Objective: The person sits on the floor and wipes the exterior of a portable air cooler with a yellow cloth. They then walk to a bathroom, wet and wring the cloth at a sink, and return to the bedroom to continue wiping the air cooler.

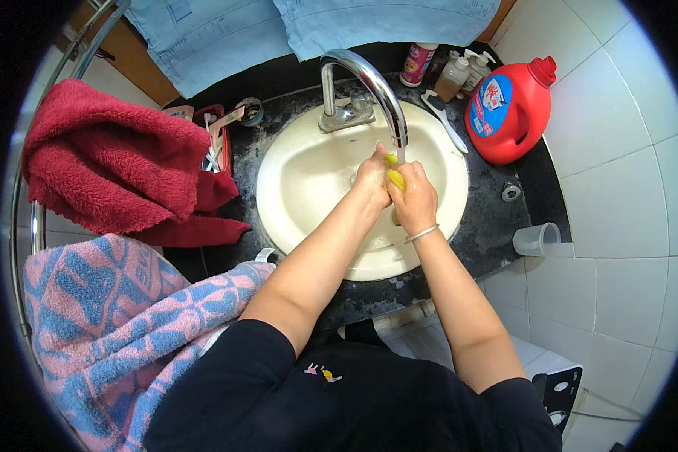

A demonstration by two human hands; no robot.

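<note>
Over the basin of a cream oval sink (299, 186), my left hand (372, 178) and my right hand (417, 189) are close together, both wet. Between them they grip a small yellow object (395, 179); fingers cover much of it, so its kind is unclear. A stream of water (401, 155) falls from the curved chrome faucet (367, 70) onto my hands. Just below them in the basin shows a small yellowish-brown item (395, 217), partly hidden by my right hand. A silver bangle (422, 233) circles my right wrist.
A red detergent jug (511, 113), pump bottles (452, 79), a pink bottle (418, 65) and a white-handled brush (446, 121) stand or lie right of the faucet. A clear plastic cup (534, 239) lies near the counter's right edge. Red (118, 152) and blue-pink towels (107, 311) hang left.
</note>
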